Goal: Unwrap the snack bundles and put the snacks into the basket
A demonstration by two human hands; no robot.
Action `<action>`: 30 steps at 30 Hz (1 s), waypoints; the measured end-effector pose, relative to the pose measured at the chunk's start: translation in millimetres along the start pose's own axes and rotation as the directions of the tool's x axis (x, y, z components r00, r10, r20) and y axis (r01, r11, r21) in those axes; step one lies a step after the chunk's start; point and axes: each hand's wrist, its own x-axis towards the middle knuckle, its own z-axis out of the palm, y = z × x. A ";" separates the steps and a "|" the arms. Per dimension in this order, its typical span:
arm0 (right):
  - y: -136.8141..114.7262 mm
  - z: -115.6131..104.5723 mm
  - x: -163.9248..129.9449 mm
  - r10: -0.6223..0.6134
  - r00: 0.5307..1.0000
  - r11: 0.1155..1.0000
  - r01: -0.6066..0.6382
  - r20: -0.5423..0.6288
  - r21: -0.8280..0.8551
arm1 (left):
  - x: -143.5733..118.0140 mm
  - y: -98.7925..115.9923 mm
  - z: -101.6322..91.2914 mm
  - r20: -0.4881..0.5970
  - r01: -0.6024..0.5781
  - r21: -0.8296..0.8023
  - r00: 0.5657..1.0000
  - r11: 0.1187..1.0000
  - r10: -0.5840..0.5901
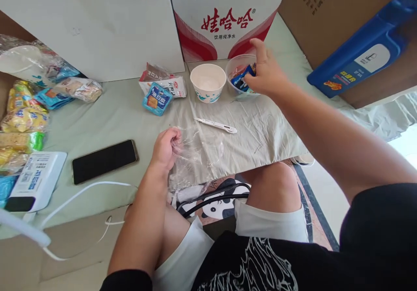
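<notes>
My left hand [166,147] pinches the edge of a clear plastic bag [195,158] that lies crumpled at the front edge of the pale green cloth [107,117]. My right hand [265,71] reaches forward over a clear plastic bowl [232,65] and holds a small blue snack packet [243,79] at the bowl's rim. A white paper bowl [207,82] stands just left of the clear bowl. A white pen-like stick [216,125] lies between the bowls and the bag.
A black phone [104,160] lies at the left, with a white charger box [35,180] and cable beside it. Snack packets [158,97] sit mid-table, and several more [22,117] pile at far left. White cartons [224,17] line the back; a blue jug [365,52] leans at right.
</notes>
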 end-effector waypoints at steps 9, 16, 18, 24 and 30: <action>-3.8 -2.8 3.2 0.043 0.997 0.996 -0.037 0.066 -0.078 | -0.2 -2.8 -9.9 0.060 -0.042 0.005 0.997 0.999 0.042; -2.8 -19.7 1.5 0.056 0.971 0.998 -0.064 -0.231 -0.028 | -3.2 0.4 -12.7 0.063 -0.057 -0.009 0.996 0.998 0.057; 5.2 -14.8 4.2 -0.005 0.977 0.998 -0.007 -0.211 -0.057 | -3.9 0.9 -12.9 0.065 -0.050 -0.012 0.997 0.999 0.051; 20.4 5.4 9.4 0.105 0.990 0.984 -0.090 0.090 -0.153 | -5.5 2.1 -10.3 0.056 -0.021 -0.010 0.998 1.000 0.021; -8.4 -6.4 -15.9 -0.090 0.974 0.994 0.075 -0.208 -0.079 | -6.6 2.6 -6.5 0.060 -0.025 0.008 0.998 1.000 0.024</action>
